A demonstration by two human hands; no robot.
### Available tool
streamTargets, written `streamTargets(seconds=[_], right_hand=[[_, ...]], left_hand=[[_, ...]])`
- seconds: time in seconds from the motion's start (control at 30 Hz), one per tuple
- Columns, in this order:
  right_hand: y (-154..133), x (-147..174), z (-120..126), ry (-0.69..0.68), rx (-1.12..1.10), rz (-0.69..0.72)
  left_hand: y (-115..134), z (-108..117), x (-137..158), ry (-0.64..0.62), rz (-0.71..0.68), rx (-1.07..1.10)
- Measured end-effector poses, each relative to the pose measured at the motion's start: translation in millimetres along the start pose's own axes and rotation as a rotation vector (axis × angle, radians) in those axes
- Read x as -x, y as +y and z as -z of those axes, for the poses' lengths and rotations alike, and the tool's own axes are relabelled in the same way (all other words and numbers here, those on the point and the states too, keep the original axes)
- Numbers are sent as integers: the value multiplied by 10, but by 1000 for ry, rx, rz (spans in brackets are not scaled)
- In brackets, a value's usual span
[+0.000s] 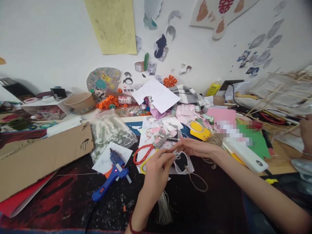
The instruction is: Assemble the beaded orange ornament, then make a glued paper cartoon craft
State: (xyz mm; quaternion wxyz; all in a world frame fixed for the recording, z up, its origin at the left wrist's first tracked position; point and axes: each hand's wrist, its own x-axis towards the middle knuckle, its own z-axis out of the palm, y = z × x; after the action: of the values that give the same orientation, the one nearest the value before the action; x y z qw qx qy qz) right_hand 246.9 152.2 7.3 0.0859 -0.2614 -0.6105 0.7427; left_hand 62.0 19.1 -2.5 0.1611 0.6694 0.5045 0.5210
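Note:
My left hand point(157, 167) is closed in a pinch, with a thin white cord point(178, 156) showing at its fingertips. A pale tassel point(164, 209) hangs below that hand; whether it joins the cord is hidden. My right hand point(196, 147) is stretched out flat, its fingertips close to the left fingers. Beneath the hands lies a black cut-out piece point(182, 163) with a pale edge and a twine loop point(201, 187) at its lower side. Red-handled scissors point(146, 153) lie just left of my hands, their blades pointing away from me.
A blue glue gun point(109, 182) rests on the left, its red light lit. Beyond it are a bag of white and green pieces point(110, 128) and a cardboard sheet point(46, 152). A white power strip point(246, 156) lies right. Another person's hand point(306, 133) shows at the right edge.

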Motion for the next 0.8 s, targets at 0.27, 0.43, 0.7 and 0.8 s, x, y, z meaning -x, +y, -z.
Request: streamTargets(seconds=[0.27,0.43,0.7,0.8], right_hand=[[-105,-19,55,-10,365,104],[-90,-55,67,66,697,192],[10,-28,6,215,924,280],[-38,10,-38,216,1005,243]], left_hand=[[-109,-81,8,-115,49,-167],[-102,-124,-19,-212,116,-316],[-125,51,42,0,42,-380],[-79,120,38,54,65,-363]])
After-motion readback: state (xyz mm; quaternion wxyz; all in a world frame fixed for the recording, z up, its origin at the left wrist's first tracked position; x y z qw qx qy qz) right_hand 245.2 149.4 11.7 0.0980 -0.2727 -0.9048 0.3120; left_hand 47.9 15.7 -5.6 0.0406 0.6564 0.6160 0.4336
